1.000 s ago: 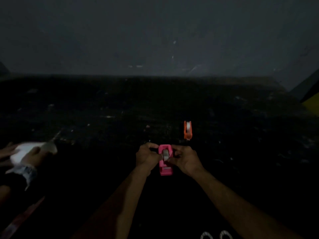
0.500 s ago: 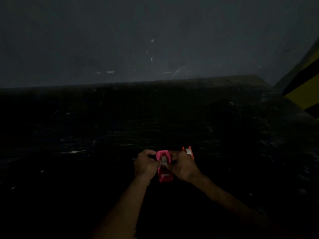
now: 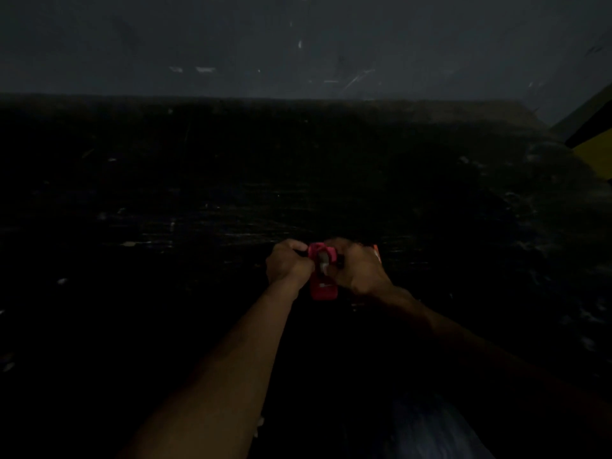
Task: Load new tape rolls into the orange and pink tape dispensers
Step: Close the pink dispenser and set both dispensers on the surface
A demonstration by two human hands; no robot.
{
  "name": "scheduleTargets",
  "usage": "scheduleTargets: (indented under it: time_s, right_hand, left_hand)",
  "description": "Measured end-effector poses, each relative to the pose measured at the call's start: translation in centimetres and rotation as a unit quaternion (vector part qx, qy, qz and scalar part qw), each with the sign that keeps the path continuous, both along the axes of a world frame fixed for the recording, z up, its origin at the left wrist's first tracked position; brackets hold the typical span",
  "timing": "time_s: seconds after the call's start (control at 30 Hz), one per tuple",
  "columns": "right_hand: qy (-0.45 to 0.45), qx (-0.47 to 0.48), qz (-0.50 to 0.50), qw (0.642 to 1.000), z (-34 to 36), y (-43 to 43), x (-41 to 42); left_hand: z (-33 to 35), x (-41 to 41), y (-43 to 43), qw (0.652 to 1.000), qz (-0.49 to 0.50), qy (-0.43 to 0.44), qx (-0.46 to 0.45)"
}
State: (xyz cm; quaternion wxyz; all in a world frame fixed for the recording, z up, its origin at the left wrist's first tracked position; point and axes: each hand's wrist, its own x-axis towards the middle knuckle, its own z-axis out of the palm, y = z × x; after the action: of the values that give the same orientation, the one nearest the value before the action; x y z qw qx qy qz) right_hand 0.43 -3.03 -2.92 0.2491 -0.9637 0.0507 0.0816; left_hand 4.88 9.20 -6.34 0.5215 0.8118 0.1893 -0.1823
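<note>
At lower centre both hands, left (image 3: 288,262) and right (image 3: 357,267), have closed tighter around the pink dispenser (image 3: 323,276) over the bench (image 3: 198,210) (roll nearly seated, I'd guess), hiding the orange one (image 3: 375,249).

A big dark tabletop (image 3: 298,180) fills most of the view. It has many small pale scratches and specks on it. Behind the tabletop stands a grey wall (image 3: 298,38) with a few light marks and scrapes. At the far right end of the tabletop, a yellow and black striped thing (image 3: 596,150) shows at the edge of the view.
</note>
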Motion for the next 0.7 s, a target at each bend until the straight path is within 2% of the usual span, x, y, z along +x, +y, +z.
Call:
scheduleTargets:
  time_s: [0.2, 0.37, 0.57, 0.7]
  right_hand:
    - [0.027, -0.027, 0.041, 0.998, 0.9, 0.1, 0.6]
    - [0.059, -0.066, 0.089, 0.992, 1.8, -0.1, 0.9]
    - [0.076, -0.093, 0.141, 0.983, 2.1, -0.2, 1.0]
    - [0.058, -0.082, 0.134, 0.986, 2.0, -0.5, 1.1]
  left_hand:
    - [0.6, 0.1, 0.1, 0.999, -0.040, -0.004, 0.034]
    - [2.1, 0.8, -0.3, 0.989, -0.129, -0.013, 0.077]
    - [2.5, 1.6, -0.2, 0.987, -0.148, 0.055, 0.031]
    - [2.3, 1.6, -0.2, 0.991, -0.106, 0.079, -0.008]
